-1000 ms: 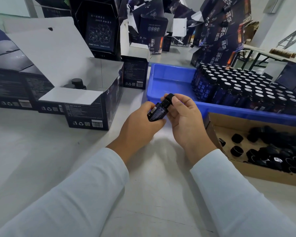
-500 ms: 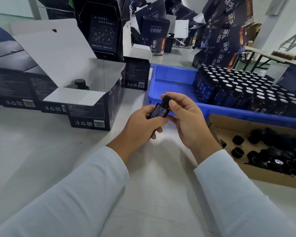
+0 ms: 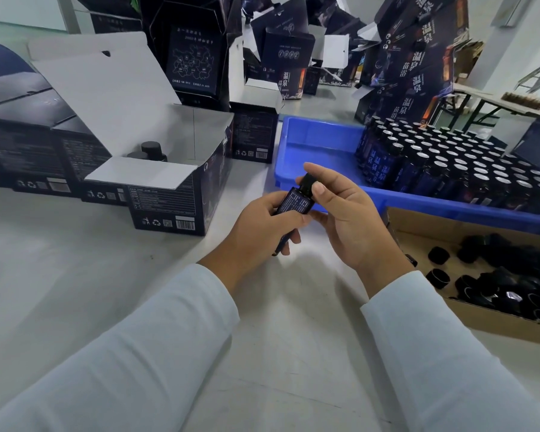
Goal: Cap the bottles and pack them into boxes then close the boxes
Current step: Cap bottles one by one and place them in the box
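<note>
1. A small dark bottle (image 3: 294, 201) is gripped by the left hand (image 3: 262, 227) at the centre of the view, above the counter (image 3: 75, 275); the fingers are curled round its labelled body, and it is tilted with its neck toward 1 o'clock.
2. The black cap (image 3: 307, 181) on that neck is pinched by the right hand (image 3: 349, 219), thumb in front and fingers curled behind.
3. At 10 o'clock from the hands, an open dark box (image 3: 169, 198) is seen with its white flaps raised; two capped bottle tops (image 3: 152, 151) are visible inside.
4. At 2 o'clock, a blue tray (image 3: 318, 141) is found on the counter, its right part packed with upright uncapped bottles (image 3: 449, 163), its left part bare.
5. At 4 o'clock, just beside the right wrist, a cardboard tray (image 3: 418, 219) of loose black caps (image 3: 496, 275) is noted.
6. Closed dark boxes (image 3: 28, 151) are lined up at 9 o'clock, and more cartons (image 3: 194, 57) are stacked at 12 o'clock.
7. White sleeves (image 3: 138, 353) are worn on both arms.
</note>
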